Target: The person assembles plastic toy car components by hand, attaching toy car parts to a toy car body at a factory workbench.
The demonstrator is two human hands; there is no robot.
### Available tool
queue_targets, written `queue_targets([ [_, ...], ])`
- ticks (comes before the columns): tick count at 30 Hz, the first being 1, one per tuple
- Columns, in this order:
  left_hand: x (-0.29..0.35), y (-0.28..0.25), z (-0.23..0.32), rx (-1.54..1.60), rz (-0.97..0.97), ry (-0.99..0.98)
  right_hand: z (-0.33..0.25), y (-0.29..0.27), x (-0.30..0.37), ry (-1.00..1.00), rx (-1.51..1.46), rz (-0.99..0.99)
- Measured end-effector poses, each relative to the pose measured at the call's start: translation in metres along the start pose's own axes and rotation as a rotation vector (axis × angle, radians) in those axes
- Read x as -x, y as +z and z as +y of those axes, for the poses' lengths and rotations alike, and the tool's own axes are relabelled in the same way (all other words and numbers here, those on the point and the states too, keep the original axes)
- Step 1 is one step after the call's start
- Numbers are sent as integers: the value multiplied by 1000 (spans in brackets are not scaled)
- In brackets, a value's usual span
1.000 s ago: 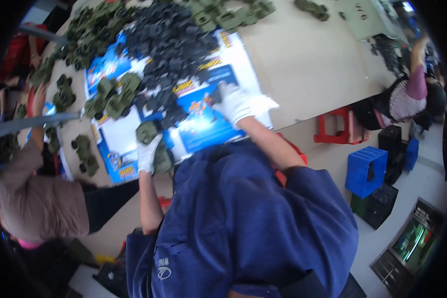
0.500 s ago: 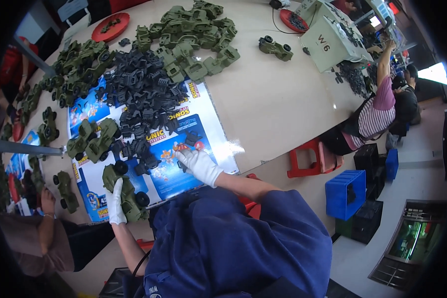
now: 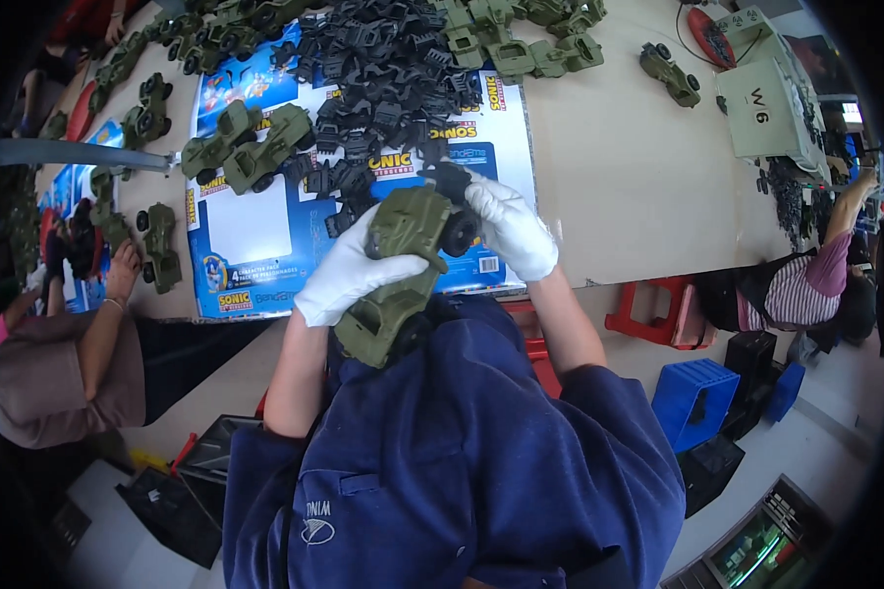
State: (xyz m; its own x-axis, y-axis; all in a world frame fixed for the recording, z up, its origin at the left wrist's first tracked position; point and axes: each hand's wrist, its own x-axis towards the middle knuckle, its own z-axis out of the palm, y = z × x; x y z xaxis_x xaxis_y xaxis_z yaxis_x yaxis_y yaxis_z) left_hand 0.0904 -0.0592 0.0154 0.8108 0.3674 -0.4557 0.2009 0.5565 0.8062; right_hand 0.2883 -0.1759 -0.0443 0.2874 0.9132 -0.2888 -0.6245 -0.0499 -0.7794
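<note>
A green toy jeep body [image 3: 400, 257] with black wheels is held in front of my chest, over the table's near edge. My white-gloved left hand [image 3: 359, 265] grips it from the left, thumb across its side. At its far end, my gloved right hand [image 3: 506, 224] pinches a small black plastic part [image 3: 449, 181] against the jeep. The fingertips and the exact fit between part and jeep are partly hidden. Just beyond lies a heap of black plastic parts [image 3: 378, 83]. Two more green jeeps [image 3: 265, 147] rest left of the heap.
Printed blue-and-white sheets [image 3: 241, 221] cover the tabletop under the parts. Another green jeep [image 3: 670, 74] stands at the far right near a pale green machine box [image 3: 768, 108]. A grey metal bar [image 3: 79, 153] juts in from the left. Co-workers sit at both sides; a red stool [image 3: 648, 314] stands right.
My left hand has lifted the jeep from the table's left edge to the middle. My right hand has brought a black part from the sheet to the jeep. The view has shifted.
</note>
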Motion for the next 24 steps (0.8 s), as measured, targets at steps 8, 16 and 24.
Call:
queue_targets([
  [8, 2, 3, -3, -141, 40, -86, 9, 3, 1, 32, -119, -223],
  [16, 5, 3, -5, -119, 22, -67, 17, -18, 0, -14, 34, -285],
  [24, 5, 6, -8, -147, 44, -30, -41, -1, -6, -201, 887, -498],
])
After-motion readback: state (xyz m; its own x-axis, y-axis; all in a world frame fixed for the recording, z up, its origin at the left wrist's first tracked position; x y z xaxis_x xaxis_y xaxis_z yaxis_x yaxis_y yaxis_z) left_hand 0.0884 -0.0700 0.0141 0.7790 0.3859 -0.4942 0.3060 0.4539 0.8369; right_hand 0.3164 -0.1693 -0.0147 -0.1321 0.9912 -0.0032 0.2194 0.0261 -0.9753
